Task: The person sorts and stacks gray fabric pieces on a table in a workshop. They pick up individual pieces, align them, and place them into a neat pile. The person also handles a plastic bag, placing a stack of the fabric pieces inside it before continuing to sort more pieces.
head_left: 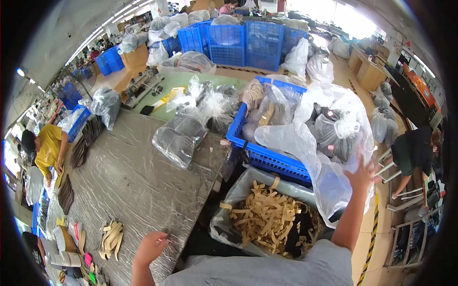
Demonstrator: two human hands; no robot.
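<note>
My right hand [361, 175] reaches forward with its fingers spread, at the right edge of a large clear plastic bag [329, 190]. That bag drapes over the side of a blue crate [274, 155] and holds smaller bags of dark goods [336, 136]. Over the table's near edge is my left hand [153, 245], its fingers curled together; anything in them is too small to make out. Below the crate, close to my body, a plastic-lined bin [224, 226] holds a heap of tan strips [267, 209] and some black pieces.
The plastic-covered table [143, 157] carries bagged dark goods [179, 138] and a bundle of tan strips [111, 238]. A person in yellow [50, 148] works at the left, another in dark clothes [415, 150] bends at the right. Tall blue crates [226, 45] stand behind.
</note>
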